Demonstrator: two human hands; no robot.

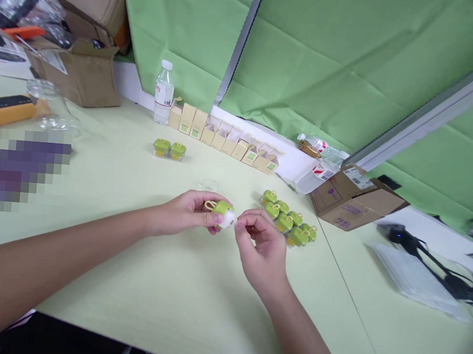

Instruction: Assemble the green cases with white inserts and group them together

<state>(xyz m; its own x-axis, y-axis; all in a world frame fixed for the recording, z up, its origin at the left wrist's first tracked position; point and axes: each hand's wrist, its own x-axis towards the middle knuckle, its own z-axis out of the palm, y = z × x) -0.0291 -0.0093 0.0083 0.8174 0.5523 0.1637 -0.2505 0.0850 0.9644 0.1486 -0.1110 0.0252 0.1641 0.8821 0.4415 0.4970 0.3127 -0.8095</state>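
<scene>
My left hand (pixel 195 212) is closed around a small green-and-white case (pixel 227 218) with a pale yellow loop on its left side. The case's white end faces right. My right hand (pixel 264 244) is beside that end, thumb and forefinger pinched together; whatever is between them is too small to make out. Just behind my left hand lies a small clear plastic piece (pixel 209 184). A cluster of several similar green cases (pixel 285 222) with yellow loops stands beyond my right hand. Farther left is a pair of green cases (pixel 170 149) in clear bases.
A row of small open cardboard boxes (pixel 219 137) lines the back edge beside an upright water bottle (pixel 164 92). Bottles (pixel 319 167) lie near a brown carton (pixel 353 200) at right. A glass jar (pixel 53 108) and a filled cardboard box (pixel 84 78) are at left.
</scene>
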